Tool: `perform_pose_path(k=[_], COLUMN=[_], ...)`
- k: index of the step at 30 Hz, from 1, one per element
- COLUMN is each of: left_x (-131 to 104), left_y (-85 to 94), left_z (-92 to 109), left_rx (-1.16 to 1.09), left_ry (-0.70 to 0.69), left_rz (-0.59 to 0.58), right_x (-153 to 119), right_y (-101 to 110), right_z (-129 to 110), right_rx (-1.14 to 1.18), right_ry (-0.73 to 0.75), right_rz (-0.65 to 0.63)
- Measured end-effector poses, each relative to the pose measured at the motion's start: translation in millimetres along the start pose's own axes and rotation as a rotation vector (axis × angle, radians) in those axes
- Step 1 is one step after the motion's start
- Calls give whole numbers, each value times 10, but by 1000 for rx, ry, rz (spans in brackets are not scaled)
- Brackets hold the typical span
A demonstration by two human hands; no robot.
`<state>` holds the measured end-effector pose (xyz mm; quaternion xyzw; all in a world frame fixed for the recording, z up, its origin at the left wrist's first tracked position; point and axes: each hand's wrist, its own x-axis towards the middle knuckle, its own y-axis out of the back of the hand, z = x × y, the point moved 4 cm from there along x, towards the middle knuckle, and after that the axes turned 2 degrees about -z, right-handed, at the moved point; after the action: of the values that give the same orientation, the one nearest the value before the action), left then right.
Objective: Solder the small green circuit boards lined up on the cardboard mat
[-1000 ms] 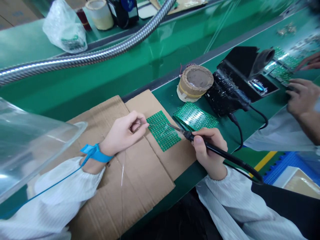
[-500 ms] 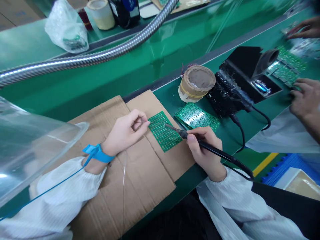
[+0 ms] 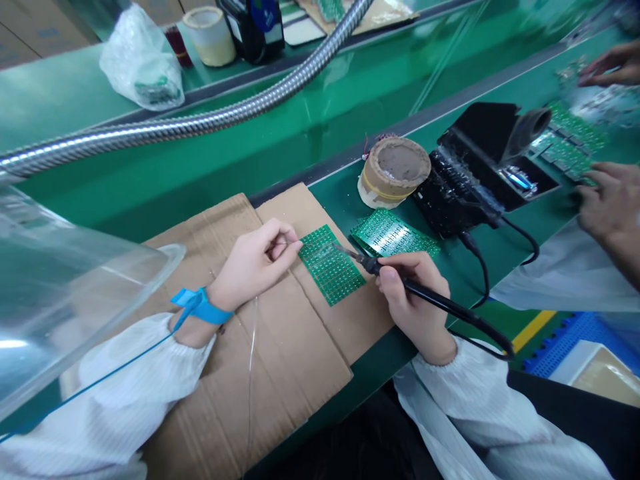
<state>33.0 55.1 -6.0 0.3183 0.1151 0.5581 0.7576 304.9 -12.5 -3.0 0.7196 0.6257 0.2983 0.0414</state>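
Observation:
A green circuit board (image 3: pixel 333 270) lies on cardboard (image 3: pixel 295 347) in front of me. My left hand (image 3: pixel 263 257), with a blue strap at the wrist, pinches thin solder wire (image 3: pixel 251 360) at the board's left edge; the wire trails down over the cardboard. In my right hand (image 3: pixel 417 300) is a black soldering iron (image 3: pixel 440 305), held like a pen. Its tip points left over the upper part of the board; whether it touches, I cannot tell. Several more green boards (image 3: pixel 393 233) lie stacked just beyond my right hand.
A round tub (image 3: pixel 395 170) stands behind the stacked boards, beside a black soldering station (image 3: pixel 455 190) with cables. A metal hose (image 3: pixel 215 120) crosses above, and a clear shield (image 3: pixel 75 293) is at left. Another person's hands (image 3: pixel 613 203) work over boards at far right.
The view has shifted slightly. The soldering iron's tip has moved a little to the right and up relative to the board. My left hand keeps its pinch on the solder wire.

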Motion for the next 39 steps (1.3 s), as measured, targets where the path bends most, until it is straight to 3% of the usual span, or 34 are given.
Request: perform_pose_path(k=[5,20,32,39], left_x=[15,57,82,105], left_y=[44,8,-5,18], left_z=[4,37,49,40], left_rx=[47,61,83,96], left_ry=[33,45,64,108], left_rz=[106,5,22,93], right_x=[103,138,170,199], right_y=[-42,-146,-165,-202], right_z=[-30,21,-3,-3], right_rx=[68,-18,-25,37], right_ry=[-20,-8,2,-2], right_rz=[68,-18,-21,-16])
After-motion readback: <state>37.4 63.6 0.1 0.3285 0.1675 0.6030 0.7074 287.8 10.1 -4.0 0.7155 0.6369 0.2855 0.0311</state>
